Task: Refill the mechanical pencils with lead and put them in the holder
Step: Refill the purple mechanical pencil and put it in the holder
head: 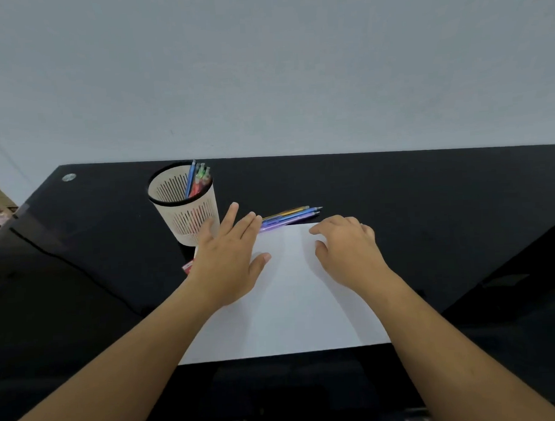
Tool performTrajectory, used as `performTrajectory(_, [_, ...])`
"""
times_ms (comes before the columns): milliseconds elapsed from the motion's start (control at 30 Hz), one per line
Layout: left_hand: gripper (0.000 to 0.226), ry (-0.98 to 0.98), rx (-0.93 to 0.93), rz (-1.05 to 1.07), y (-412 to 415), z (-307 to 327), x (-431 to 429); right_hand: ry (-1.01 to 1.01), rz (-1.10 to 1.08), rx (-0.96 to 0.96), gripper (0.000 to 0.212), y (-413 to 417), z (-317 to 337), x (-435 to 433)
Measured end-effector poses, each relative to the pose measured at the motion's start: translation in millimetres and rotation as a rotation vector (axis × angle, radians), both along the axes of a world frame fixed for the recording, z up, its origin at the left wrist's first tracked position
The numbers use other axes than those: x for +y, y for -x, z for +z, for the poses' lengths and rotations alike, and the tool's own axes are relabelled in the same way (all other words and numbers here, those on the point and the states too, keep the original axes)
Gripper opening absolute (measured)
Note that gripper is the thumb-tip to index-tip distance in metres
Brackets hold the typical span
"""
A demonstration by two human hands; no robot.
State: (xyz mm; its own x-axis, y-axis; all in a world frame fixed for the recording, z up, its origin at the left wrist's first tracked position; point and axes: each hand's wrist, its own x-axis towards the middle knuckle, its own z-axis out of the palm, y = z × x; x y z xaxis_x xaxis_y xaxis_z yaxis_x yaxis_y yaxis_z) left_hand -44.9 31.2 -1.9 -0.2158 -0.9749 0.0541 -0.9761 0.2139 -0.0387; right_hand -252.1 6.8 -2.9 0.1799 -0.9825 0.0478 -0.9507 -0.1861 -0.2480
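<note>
The slotted holder [187,214] stands at the left, with the left hand [227,263] just beside it, fingers straight, gripping nothing. Right of its fingertips the loose pencils [290,215] lie bunched at the white paper [290,305]'s far edge, and the right hand [348,251] rests on the paper, fingers loosely curled, empty. A careless reach could roll those pencils away or tip the holder.

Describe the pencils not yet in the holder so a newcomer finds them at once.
On the black desk lies a white sheet of paper. Along its far edge lies a loose bunch of pencils. Unlike the upright pencils in the cream slotted holder, these lie flat, tips pointing right.
</note>
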Motion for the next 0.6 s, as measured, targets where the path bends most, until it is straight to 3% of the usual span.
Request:
performTrajectory(367, [0.022, 0.167, 0.055, 0.088, 16.1, -8.7, -36.8, 0.056, -0.037, -0.044, 0.033, 5.3, -9.4, -26.1])
performTrajectory(600, [0.028, 0.163, 0.000, 0.128, 17.8, -10.9, -31.9, 0.055, -0.027, -0.064, 0.033, 10.2, -7.4, -12.5])
